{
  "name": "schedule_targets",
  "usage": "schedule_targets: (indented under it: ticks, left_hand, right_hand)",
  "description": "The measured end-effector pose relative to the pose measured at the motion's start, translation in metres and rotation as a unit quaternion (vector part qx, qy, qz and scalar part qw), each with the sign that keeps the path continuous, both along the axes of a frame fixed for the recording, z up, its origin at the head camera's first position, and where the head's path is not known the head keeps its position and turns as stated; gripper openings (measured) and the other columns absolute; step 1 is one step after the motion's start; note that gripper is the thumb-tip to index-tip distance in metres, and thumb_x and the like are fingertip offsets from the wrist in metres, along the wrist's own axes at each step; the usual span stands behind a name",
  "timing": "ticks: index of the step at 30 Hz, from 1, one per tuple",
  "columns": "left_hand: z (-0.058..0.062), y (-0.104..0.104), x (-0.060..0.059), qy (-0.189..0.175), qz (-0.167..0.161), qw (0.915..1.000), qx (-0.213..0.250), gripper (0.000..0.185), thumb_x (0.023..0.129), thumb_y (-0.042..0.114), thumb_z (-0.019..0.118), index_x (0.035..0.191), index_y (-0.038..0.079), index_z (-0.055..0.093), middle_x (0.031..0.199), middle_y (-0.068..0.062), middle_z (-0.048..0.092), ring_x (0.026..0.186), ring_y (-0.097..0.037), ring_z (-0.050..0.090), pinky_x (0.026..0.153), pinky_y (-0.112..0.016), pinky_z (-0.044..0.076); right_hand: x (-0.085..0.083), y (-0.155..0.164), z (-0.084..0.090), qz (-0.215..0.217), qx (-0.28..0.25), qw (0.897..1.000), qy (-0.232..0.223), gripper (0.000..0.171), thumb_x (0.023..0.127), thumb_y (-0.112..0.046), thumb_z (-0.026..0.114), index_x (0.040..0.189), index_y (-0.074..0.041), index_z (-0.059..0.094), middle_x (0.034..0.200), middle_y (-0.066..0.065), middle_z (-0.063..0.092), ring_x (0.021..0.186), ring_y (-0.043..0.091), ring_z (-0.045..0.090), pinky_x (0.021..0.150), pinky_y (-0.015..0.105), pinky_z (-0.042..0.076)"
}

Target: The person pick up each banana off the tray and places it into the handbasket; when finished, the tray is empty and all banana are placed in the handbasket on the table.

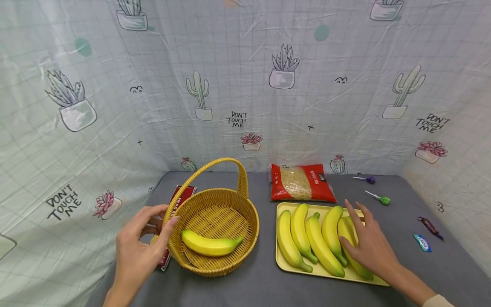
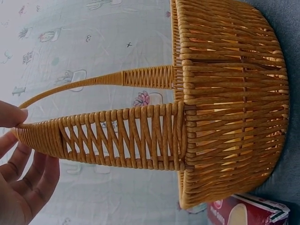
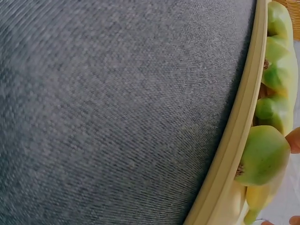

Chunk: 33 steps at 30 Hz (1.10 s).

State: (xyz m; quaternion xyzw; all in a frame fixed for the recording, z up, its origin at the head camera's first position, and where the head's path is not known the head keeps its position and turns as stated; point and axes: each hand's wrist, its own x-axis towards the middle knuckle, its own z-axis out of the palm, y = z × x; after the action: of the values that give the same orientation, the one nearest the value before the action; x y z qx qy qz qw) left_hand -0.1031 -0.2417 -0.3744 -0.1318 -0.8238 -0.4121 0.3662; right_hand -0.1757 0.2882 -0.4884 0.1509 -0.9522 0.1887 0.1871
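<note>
A yellow wicker basket stands at left centre with one banana lying in it. My left hand pinches the basket's arched handle between thumb and fingers on its left side. To the right, several bananas lie side by side in a pale yellow tray. My right hand is over the tray's right end, thumb and fingers spread above the rightmost banana. In the right wrist view a fingertip is right at a banana's side.
Behind the tray lies a red bag of pasta. A red packet is partly hidden by the basket. At right are a purple lollipop, a green lollipop, a dark wrapped candy and a blue one. A printed curtain surrounds the grey table.
</note>
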Motion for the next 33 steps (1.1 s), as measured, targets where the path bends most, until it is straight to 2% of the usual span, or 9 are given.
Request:
schedule_targets:
  ticks: [11,20,28,33]
  left_hand:
    - [-0.001,0.001,0.001,0.0,0.008,1.0,0.001,0.039,0.084,-0.008,0.087,0.118,0.009,0.077,0.095,0.001,0.069,0.072,-0.01,0.064,0.068,-0.014,0.054]
    - [-0.004,0.002,0.0,0.003,0.005,1.0,0.001,0.04,0.084,-0.008,0.086,0.119,0.009,0.076,0.095,0.003,0.069,0.072,-0.01,0.064,0.068,-0.014,0.054]
    - [-0.004,0.001,0.0,0.006,0.002,1.0,0.003,0.041,0.084,-0.009,0.085,0.12,0.008,0.076,0.096,0.002,0.069,0.073,-0.011,0.064,0.068,-0.014,0.054]
    - [-0.003,0.001,0.001,0.003,-0.001,1.0,0.006,0.041,0.085,-0.009,0.085,0.121,0.009,0.076,0.096,0.001,0.069,0.073,-0.011,0.064,0.069,-0.015,0.055]
  right_hand:
    - [0.0,0.002,-0.008,0.001,0.0,1.0,-0.008,0.104,0.084,-0.019,0.084,0.17,-0.019,0.025,0.149,0.033,0.036,0.109,0.051,0.054,0.074,0.073,0.051]
    - [0.003,0.003,-0.023,0.009,-0.024,1.0,-0.005,0.1,0.08,-0.011,0.087,0.164,-0.006,0.034,0.137,0.035,0.044,0.098,0.044,0.059,0.076,0.061,0.052]
    - [0.001,0.003,-0.024,0.002,-0.025,1.0,-0.004,0.09,0.08,-0.01,0.087,0.157,0.0,0.042,0.13,0.034,0.047,0.098,0.044,0.057,0.074,0.059,0.051]
    - [0.001,0.003,-0.026,-0.001,-0.032,0.999,-0.011,0.078,0.081,-0.009,0.083,0.149,0.005,0.049,0.128,0.034,0.048,0.103,0.046,0.057,0.079,0.062,0.051]
